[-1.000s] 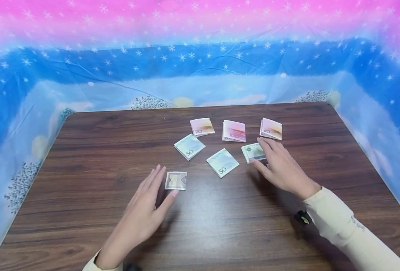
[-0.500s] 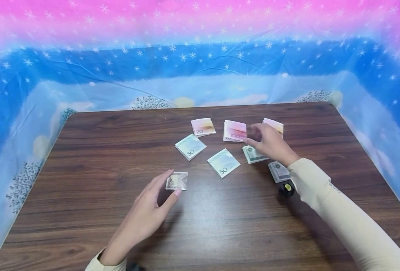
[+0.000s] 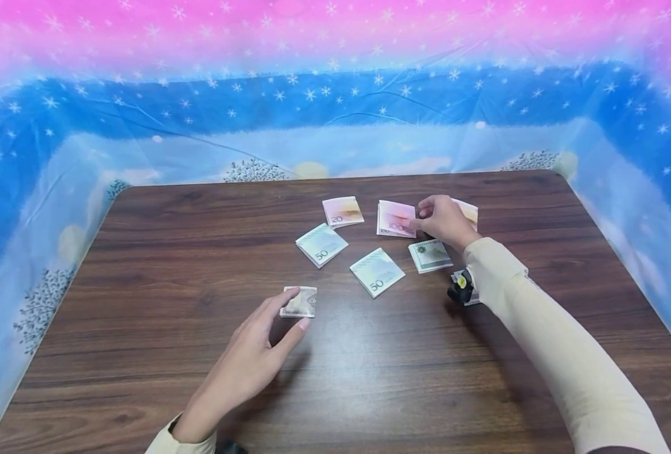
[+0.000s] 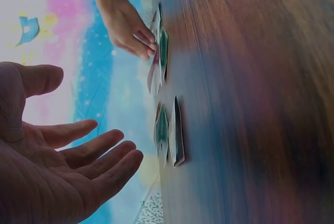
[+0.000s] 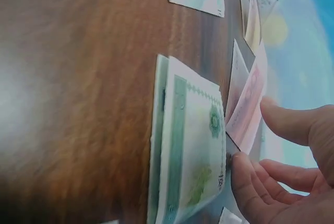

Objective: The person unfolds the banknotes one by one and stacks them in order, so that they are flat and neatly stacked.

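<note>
A folded pink 100 banknote lies toward the back of the table. My right hand pinches its right edge, thumb on the upper face and fingers curled at the edge. In the right wrist view the pink note's upper flap stands tilted under the thumb. A folded green banknote lies just in front of that hand. My left hand hovers with fingers relaxed around a small folded brownish banknote, partly covering it. The left wrist view shows this palm holding nothing.
Two folded 50 notes lie near the middle. A 20 note is at the back left. Another pinkish-yellow note is partly behind the right hand. A grey-green note is mostly under the right wrist camera.
My right hand has moved back and left from the green note to the pink 100 note, its thumb now over that note's edge. The left hand has shifted slightly right over the brownish note.
</note>
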### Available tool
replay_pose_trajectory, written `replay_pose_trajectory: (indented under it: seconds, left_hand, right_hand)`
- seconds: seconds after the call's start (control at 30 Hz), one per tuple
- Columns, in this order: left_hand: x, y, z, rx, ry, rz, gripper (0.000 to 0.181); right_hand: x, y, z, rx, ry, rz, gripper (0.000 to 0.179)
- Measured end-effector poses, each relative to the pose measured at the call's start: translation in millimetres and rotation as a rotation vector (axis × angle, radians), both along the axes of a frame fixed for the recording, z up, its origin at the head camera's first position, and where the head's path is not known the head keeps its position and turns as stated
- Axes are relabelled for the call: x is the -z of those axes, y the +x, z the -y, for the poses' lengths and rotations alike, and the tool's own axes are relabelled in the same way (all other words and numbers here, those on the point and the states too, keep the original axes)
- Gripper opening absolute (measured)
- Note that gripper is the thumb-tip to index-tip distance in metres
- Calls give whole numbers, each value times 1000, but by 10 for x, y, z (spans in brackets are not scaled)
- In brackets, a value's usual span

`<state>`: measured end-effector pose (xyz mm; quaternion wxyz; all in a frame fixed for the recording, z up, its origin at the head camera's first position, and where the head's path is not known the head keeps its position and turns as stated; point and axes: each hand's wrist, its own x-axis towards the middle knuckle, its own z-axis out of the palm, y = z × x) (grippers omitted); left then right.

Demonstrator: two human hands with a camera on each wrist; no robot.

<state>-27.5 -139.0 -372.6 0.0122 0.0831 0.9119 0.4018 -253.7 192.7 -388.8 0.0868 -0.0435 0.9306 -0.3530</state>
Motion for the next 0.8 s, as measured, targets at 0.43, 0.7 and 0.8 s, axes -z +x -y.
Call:
replay_pose_trajectory:
  seconds: [0.43,0.7,0.8]
  left_hand:
    - [12,-5,-28,21,9,7,54]
    - [17,9,-25,32,5,14,56]
    - [16,15,-26,34,1,15,56]
  right_hand:
    - [45,-148,109,61,31,56,59]
    - [88,-188,166,90,39,59,53]
    - [103,-198,189,96,50,61,47]
